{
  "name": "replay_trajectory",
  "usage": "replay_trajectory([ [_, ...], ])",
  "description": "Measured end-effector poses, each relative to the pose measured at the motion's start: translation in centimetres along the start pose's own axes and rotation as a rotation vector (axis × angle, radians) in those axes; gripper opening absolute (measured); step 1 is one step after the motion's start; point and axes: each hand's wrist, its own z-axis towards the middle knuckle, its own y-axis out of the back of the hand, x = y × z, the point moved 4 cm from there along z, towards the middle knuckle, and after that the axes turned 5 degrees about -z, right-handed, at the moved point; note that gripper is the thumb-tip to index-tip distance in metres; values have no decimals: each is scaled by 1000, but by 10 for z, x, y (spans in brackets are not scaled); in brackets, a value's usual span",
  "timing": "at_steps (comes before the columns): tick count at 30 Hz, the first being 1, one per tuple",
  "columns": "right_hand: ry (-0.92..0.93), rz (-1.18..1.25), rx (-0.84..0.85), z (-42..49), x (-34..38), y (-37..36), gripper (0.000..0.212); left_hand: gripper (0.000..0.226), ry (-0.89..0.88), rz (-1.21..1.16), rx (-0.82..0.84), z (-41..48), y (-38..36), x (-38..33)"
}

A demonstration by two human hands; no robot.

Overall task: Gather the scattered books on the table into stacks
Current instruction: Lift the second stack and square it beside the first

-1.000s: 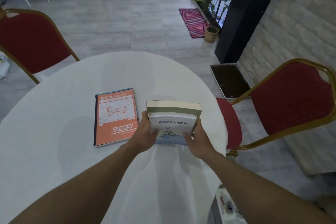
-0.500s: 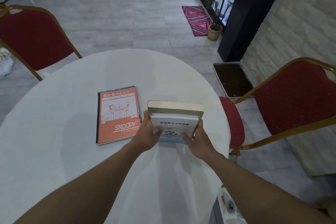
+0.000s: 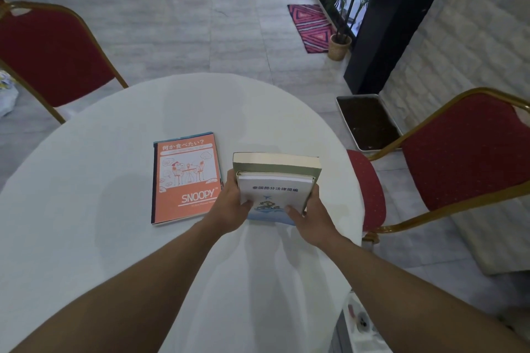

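On the round white table point(image 3: 114, 238) I hold a small stack of books point(image 3: 275, 183) between both hands. A white book with a blue picture point(image 3: 272, 195) lies on top of a thicker olive-green book point(image 3: 276, 163). My left hand point(image 3: 232, 206) grips the stack's left side and my right hand point(image 3: 307, 215) grips its right side, thumbs on the white cover. An orange Snoopy notebook point(image 3: 186, 178) lies flat on the table just left of the stack, with what looks like a blue book edge under it.
Red chairs with gold frames stand at the left point(image 3: 48, 51) and right point(image 3: 459, 149) of the table. A dark tray point(image 3: 367, 123), a potted plant point(image 3: 339, 43) and a patterned rug point(image 3: 311, 27) are on the floor beyond.
The view has shifted slightly; both hands stay on the stack, which has hardly moved. The orange notebook has not moved.
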Motion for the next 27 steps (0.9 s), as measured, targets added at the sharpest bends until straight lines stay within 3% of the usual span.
replay_trajectory([
  [8,-11,-33,23,-2,-6,0,61,66,41,-30,35,2,-1,8],
  [13,-11,-115,60,-8,-16,-5,56,52,141,44,46,-6,-5,29],
  [17,15,-78,79,-6,-10,-3,55,51,114,51,61,-3,0,26],
  [22,-21,115,110,-4,7,-8,46,48,228,-251,124,-6,14,22],
  [25,-112,244,130,5,21,-25,28,44,316,-395,60,-8,23,24],
  [27,-154,271,155,12,29,-40,28,41,385,-397,-1,-9,34,32],
])
